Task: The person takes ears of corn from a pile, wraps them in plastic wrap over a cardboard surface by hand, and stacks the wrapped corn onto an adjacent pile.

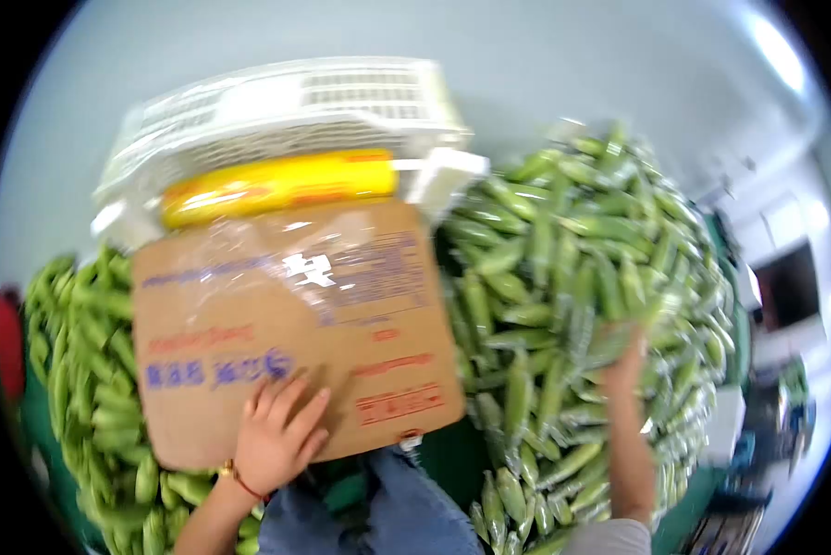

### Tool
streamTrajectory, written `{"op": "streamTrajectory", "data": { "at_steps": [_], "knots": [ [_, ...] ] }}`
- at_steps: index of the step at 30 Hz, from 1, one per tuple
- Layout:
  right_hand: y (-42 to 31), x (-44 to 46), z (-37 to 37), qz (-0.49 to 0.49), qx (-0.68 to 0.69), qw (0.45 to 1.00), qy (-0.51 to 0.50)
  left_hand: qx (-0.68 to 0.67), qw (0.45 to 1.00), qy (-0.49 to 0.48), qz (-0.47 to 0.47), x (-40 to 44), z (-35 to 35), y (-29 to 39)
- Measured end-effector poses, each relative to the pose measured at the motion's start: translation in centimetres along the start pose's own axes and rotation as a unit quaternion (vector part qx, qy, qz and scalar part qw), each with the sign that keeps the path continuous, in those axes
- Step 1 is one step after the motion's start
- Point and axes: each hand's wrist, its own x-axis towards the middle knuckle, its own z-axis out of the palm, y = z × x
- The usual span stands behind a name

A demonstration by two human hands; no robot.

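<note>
Clock positions taken from view centre. Cardboard box [290, 324], just left of centre, carries blue and red print: large blue characters and a red line at its 8, a dense blue block at its 1, a red-framed mark at its 4; all too blurred to read. Yellow roll [281, 185] at 10 o'clock shows faint reddish lettering, illegible. White slatted crate [369, 88] stands behind it at 11. Left hand, at 7–8, lies on the box, fingers [295, 421] spread wide. Right hand [626, 344], at 3–4, is at the pile of film-wrapped green vegetables [535, 277]; blurred, cannot tell whether its fingers grip anything. Unwrapped green vegetables [105, 370] heap at 8–9. Green desk [466, 458] shows at 5–6; pale wall [545, 65] at 12–1, bright light [776, 51] at 2, dark rectangle [788, 285] at 3.
</note>
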Motion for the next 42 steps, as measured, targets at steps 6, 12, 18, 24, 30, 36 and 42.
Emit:
{"op": "streamTrajectory", "data": {
  "at_steps": [6,12,18,24,30,36,42],
  "knots": [
    [-3.9,15.4,-2.4,-0.146,-0.290,0.930,0.172,0.074,0.965,0.129,-0.215,-5.0,-1.6,-6.8],
    [4.5,-12.6,31.5,-0.429,-0.507,0.587,-0.463,0.126,0.953,0.178,-0.210,1.4,-1.3,-16.8],
    [9.9,-11.4,29.8,-0.206,-0.437,0.787,-0.383,0.044,0.974,0.179,-0.133,-4.4,-5.4,-17.9],
    [3.7,-15.7,22.0,-0.265,-0.436,0.683,-0.523,0.072,0.976,0.203,-0.029,-17.3,-2.4,-9.0],
    [5.1,-19.9,20.9,-0.276,-0.380,0.663,-0.583,0.138,0.760,0.385,-0.505,-26.2,3.5,-17.4],
    [5.1,-20.0,20.9,-0.178,-0.429,0.688,-0.557,-0.025,0.299,0.350,-0.888,-34.9,2.6,-34.5],
    [4.7,-20.5,20.7,-0.110,-0.449,0.708,-0.534,-0.435,0.317,0.618,-0.573,-38.6,1.7,-28.9]
  ]
}}
